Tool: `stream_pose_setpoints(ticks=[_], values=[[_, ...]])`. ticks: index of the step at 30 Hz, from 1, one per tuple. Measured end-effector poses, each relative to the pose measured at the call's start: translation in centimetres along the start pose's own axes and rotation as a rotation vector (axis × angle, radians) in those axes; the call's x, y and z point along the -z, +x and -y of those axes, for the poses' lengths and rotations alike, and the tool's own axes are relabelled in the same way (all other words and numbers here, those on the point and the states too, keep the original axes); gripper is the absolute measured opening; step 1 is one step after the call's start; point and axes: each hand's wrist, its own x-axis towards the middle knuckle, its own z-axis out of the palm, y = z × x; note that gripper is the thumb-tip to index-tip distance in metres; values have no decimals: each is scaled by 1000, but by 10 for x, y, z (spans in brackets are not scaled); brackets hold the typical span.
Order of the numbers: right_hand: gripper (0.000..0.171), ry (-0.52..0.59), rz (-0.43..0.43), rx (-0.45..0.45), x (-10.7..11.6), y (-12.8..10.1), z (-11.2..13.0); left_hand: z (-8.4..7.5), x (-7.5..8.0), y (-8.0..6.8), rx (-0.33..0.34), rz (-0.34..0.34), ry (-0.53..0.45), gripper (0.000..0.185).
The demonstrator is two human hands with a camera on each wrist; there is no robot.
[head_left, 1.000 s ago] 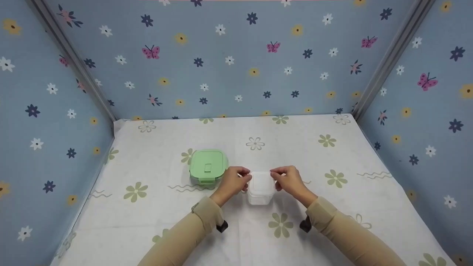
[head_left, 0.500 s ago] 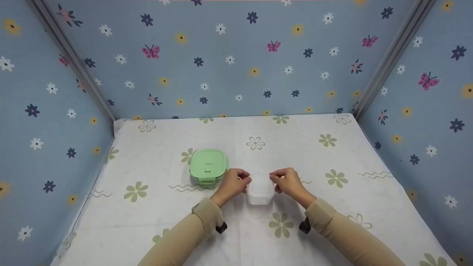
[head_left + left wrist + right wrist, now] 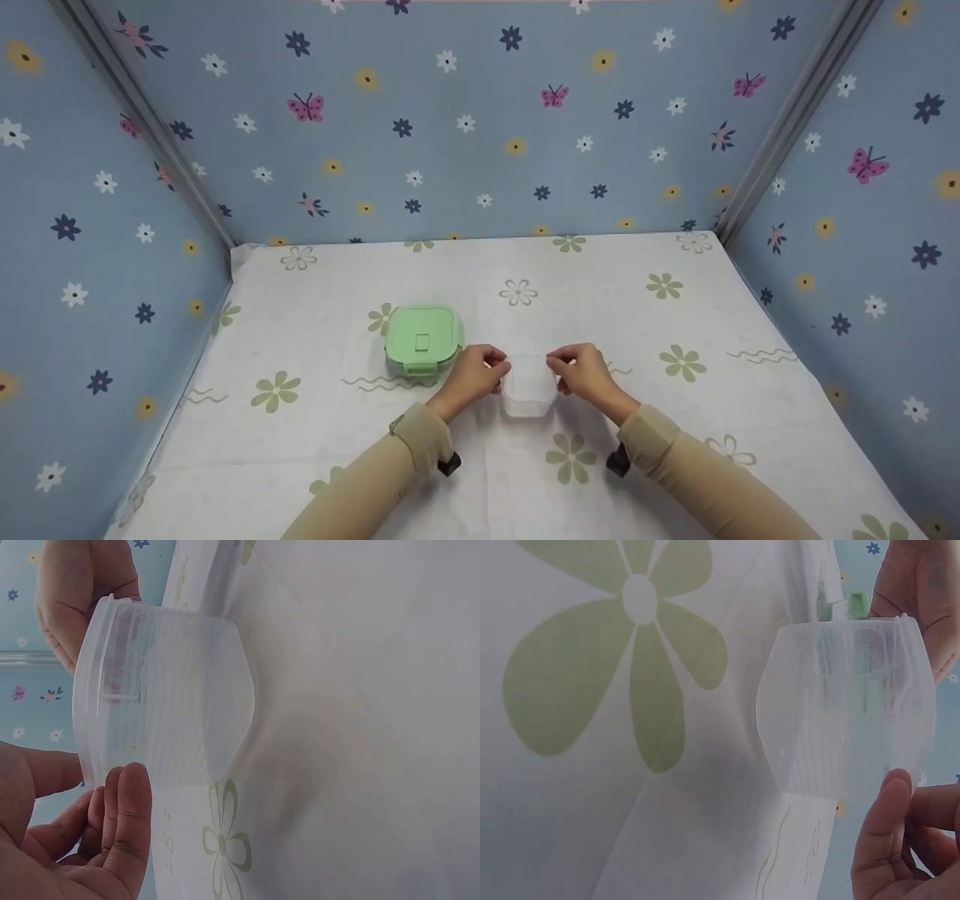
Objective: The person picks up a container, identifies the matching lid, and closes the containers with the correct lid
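A small translucent plastic food container (image 3: 527, 409) stands in front of the person on the cloth, with a whitish lid (image 3: 529, 379) on its top. At the lid's left edge the left hand (image 3: 474, 375) pinches with thumb and fingertips. Opposite it, the right hand (image 3: 587, 376) pinches the right edge. In the left wrist view the ribbed side of the container (image 3: 184, 701) shows, with the left thumb against the wall near the rim. The right wrist view shows the right thumb likewise near the rim of the container (image 3: 840, 712). Nothing is visible inside it.
Just left of the left hand sits a green-lidded food box (image 3: 424, 334) with a side clip. A white flowered cloth (image 3: 322, 442) covers the table. Blue patterned walls (image 3: 465, 90) enclose its back and sides.
Both hands have come slightly lower and nearer with the lid, which now covers more of the container's top. The green-lidded box stays in place.
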Motion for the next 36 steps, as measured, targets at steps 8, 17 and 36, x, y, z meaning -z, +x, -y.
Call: stream_pose_setpoints(ticks=[8, 17, 36], values=[[29, -85, -30, 91, 1, -2, -2, 1, 2, 0, -17, 6, 100, 34], [52, -89, 69, 266, 4, -9, -6, 2, 4, -4, -121, 164, 97, 74], [72, -148, 270, 387, 8, -15, -15, 9, 6, -5, -187, 256, 131, 92]])
